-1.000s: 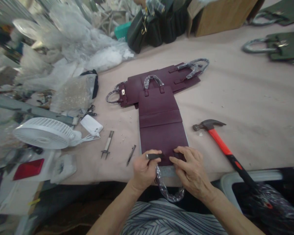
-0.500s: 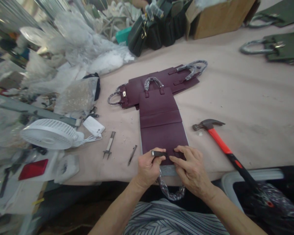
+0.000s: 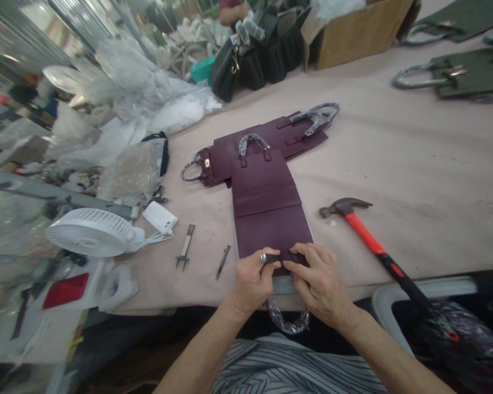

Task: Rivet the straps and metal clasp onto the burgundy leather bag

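Observation:
A burgundy leather bag piece [image 3: 267, 232] lies with its near end at the table edge, a plastic-wrapped handle [image 3: 287, 323] hanging over it. My left hand [image 3: 252, 279] is closed round a short black tool with a silver end [image 3: 271, 258], held just above the leather. Its working tip is too small to make out. On the same near end rests my right hand [image 3: 318, 282], fingers apart and touching the leather close to the tool. Part of the near end is hidden under both hands.
Right of the bag piece lies a claw hammer [image 3: 363, 232]. A forked metal tool [image 3: 184, 249], a slim pen-like tool [image 3: 223, 261] and a white fan [image 3: 92, 232] lie left. Behind are more burgundy bag pieces [image 3: 225, 156], black bags [image 3: 250, 65] and a cardboard box [image 3: 357, 35].
The camera view has shifted slightly. My left hand and its black tool have shifted a little to the right; my right hand stays on the leather.

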A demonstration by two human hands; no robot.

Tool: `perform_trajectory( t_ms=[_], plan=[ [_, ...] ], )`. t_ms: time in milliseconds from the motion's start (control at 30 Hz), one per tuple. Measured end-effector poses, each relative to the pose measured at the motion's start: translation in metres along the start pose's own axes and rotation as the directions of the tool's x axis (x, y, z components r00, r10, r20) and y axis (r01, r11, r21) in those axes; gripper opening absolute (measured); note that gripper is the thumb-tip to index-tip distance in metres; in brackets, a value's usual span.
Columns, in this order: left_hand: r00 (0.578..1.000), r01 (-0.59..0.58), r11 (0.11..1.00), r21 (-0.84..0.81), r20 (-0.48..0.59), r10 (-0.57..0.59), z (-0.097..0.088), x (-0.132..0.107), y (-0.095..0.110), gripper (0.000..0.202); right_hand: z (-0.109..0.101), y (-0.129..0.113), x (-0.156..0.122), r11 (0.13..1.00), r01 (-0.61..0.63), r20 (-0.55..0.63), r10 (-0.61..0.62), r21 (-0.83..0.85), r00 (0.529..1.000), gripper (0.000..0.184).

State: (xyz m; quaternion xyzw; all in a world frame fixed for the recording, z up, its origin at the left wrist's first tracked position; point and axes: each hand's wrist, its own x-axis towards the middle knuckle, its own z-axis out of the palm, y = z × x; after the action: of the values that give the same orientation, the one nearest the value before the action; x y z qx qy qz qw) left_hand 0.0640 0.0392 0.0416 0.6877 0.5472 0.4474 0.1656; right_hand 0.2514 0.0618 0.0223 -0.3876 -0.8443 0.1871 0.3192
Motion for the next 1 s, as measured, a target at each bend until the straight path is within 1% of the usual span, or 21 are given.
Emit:
perform_trajectory(
  t_ms=[100,300,433,500,567,633,700,733,800,900,1000],
  plan=[
    [1.000,0.016,0.999,0.031,0.004,-0.016,0.001,0.001,-0.001,0.015,-0.002,0.001,0.000,1.000,0.020,-0.002,-0.020,0.020,1.000,0.027],
    [0.999,0.033,0.999,-0.015,0.005,-0.033,-0.002,-0.001,-0.004,0.014,-0.006,0.006,-0.003,0.990,0.069,-0.037,-0.065,0.124,0.997,0.019],
    [0.998,0.063,0.998,-0.014,-0.006,-0.063,0.000,0.000,-0.003,0.013,-0.011,0.010,-0.013,0.981,0.082,-0.050,-0.075,0.177,0.996,0.023],
    [0.997,0.074,0.997,-0.014,-0.015,-0.074,0.001,0.000,-0.002,0.012,-0.017,0.011,-0.019,0.981,0.035,-0.086,-0.019,0.191,0.996,0.025],
    [0.997,0.076,0.997,-0.010,-0.017,-0.076,0.003,0.000,-0.001,0.011,-0.028,0.015,-0.023,0.988,-0.043,-0.158,0.067,0.149,0.985,0.024],
    [0.997,0.074,0.997,-0.003,-0.007,-0.074,0.004,0.000,0.000,0.012,-0.040,0.022,-0.025,0.991,-0.125,-0.251,0.130,0.037,0.959,0.021],
    [0.996,0.087,0.996,0.001,0.004,-0.087,0.004,0.001,0.001,0.011,-0.052,0.036,-0.027,0.972,-0.205,-0.323,0.158,-0.115,0.933,0.021],
    [0.994,0.112,0.994,-0.005,0.008,-0.112,0.004,0.003,0.001,0.010,-0.058,0.044,-0.027,0.950,-0.248,-0.339,0.174,-0.188,0.925,0.022],
    [0.979,0.206,0.977,-0.052,0.022,-0.205,0.004,0.007,0.001,0.008,-0.067,0.062,-0.029,0.904,-0.323,-0.334,0.223,-0.281,0.916,0.027],
    [0.926,0.376,0.915,-0.149,0.106,-0.363,0.001,0.019,0.001,0.009,-0.071,0.085,-0.034,0.883,-0.365,-0.286,0.283,-0.294,0.916,0.033],
    [0.877,0.473,0.866,-0.161,0.177,-0.446,-0.003,0.031,0.000,0.006,-0.066,0.095,-0.040,0.889,-0.360,-0.278,0.282,-0.285,0.918,0.037]
  ],
)
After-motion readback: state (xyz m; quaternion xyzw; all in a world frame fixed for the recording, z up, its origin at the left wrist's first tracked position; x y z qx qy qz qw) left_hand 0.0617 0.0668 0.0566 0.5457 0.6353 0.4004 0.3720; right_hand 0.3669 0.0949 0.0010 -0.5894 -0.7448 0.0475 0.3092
